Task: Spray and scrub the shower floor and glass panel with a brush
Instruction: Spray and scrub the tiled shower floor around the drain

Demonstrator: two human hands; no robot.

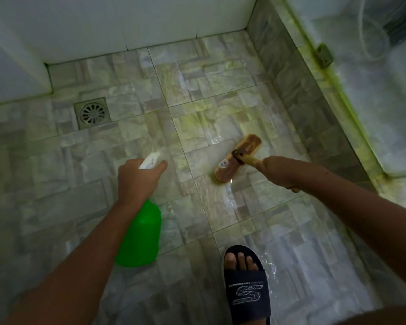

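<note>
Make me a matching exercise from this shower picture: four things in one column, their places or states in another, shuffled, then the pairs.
Things:
1. spray bottle
2. brush
3. drain
4. sandal

Places or states:
A. set in the floor near the left wall
B. on a foot at the bottom edge
C. held in the left hand
D. bristles down on wet tiles, handle in the right hand

Pairs: 1-C, 2-D, 3-A, 4-B
</note>
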